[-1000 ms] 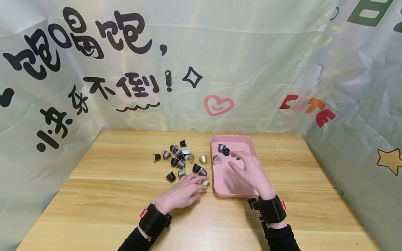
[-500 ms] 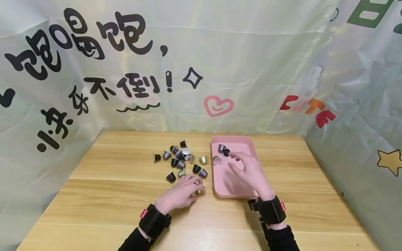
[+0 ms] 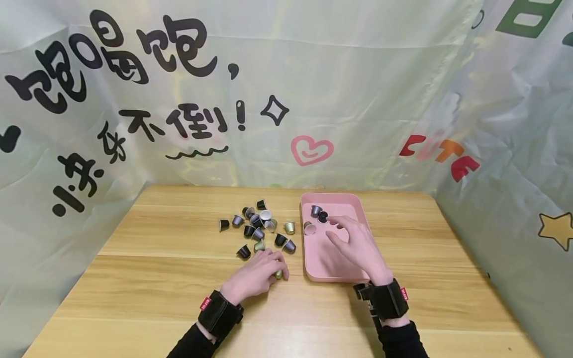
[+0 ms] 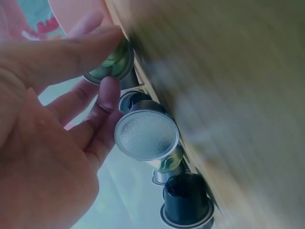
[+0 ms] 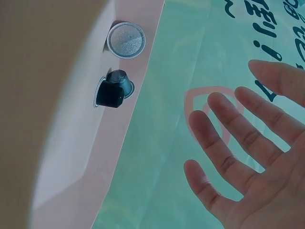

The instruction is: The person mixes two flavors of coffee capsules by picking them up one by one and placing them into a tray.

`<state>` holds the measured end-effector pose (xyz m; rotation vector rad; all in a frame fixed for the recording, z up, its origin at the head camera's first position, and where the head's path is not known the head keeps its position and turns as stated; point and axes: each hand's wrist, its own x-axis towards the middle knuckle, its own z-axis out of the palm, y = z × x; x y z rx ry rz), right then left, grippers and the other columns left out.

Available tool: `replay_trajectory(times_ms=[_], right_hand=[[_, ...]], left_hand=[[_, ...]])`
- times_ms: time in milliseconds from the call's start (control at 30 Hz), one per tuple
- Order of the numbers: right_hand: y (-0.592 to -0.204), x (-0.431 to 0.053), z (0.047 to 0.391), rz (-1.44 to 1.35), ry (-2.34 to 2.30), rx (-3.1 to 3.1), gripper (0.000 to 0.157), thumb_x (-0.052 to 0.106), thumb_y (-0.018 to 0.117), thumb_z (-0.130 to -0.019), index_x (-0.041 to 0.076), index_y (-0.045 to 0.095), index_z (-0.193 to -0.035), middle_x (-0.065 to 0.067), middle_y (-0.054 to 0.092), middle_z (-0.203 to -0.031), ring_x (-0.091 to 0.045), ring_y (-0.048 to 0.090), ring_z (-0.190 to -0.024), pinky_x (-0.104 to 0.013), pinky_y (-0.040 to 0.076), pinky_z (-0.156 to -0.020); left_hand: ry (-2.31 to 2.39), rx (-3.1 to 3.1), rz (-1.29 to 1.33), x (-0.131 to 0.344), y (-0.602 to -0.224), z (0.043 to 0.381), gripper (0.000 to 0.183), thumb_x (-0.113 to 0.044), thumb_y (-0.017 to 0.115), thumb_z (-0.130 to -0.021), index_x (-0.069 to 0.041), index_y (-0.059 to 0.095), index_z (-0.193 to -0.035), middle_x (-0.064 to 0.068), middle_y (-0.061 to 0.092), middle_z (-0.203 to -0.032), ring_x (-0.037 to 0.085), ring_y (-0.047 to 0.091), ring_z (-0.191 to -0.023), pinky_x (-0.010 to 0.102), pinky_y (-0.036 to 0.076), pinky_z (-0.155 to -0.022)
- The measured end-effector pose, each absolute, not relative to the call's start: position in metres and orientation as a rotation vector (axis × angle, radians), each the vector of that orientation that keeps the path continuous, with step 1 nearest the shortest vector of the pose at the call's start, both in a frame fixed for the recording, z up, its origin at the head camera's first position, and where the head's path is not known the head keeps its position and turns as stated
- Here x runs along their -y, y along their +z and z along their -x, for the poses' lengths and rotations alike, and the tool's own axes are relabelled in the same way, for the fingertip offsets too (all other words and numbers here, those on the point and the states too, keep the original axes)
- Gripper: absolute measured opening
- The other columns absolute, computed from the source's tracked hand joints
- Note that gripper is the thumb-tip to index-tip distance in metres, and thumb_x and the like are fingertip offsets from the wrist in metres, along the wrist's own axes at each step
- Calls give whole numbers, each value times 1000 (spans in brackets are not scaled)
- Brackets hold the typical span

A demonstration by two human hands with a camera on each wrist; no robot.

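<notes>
My left hand (image 3: pixel 252 276) pinches a light green coffee capsule (image 3: pixel 278 274) between thumb and fingers, low at the near side of the capsule pile. In the left wrist view that green capsule (image 4: pixel 119 67) is partly covered by the thumb and fingertips. Beside the hand lie a green capsule (image 4: pixel 147 136) with its foil lid facing the camera and a black capsule (image 4: pixel 186 198). My right hand (image 3: pixel 358 246) hovers over the pink tray (image 3: pixel 315 261) with fingers spread, holding nothing. Three capsules sit in the tray: a grey-purple one (image 3: pixel 315 211), a black one (image 3: pixel 323 217) and a green one (image 3: pixel 309 228).
Several black, purple and green capsules (image 3: pixel 257 221) lie loosely heaped on the wooden table (image 3: pixel 170 278) left of the tray. A pale gold-green capsule (image 3: pixel 289 227) stands near the tray's left wall. Printed cloth (image 3: pixel 250 164) hangs behind the table and along its sides.
My left fingers have closed around the light green capsule and drawn it slightly left and toward me. The right hand has stayed almost still over the tray.
</notes>
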<state>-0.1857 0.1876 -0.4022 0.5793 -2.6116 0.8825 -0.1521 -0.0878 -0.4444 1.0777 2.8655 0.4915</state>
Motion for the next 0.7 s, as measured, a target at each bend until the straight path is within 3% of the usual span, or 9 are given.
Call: replay_trajectory(times_ms=[467, 700], right_hand=[[-398, -191, 184, -542, 931, 2636, 37, 17, 71, -93, 6, 66, -128, -14, 72, -119, -32, 67, -104, -47, 52, -87], [-397, -193, 184, -530, 942, 2638, 36, 19, 70, -94, 7, 66, -128, -14, 72, -120, -33, 67, -105, -48, 51, -87]], left_hand=[[525, -2874, -1089, 91, -441, 153, 22, -14, 76, -84, -26, 72, -101, -10, 70, -111, 16, 56, -112, 46, 41, -110], [673, -2801, -1069, 94, -438, 155, 21, -16, 71, -89, -22, 70, -109, -2, 70, -121, 25, 58, -125, 54, 36, -118]])
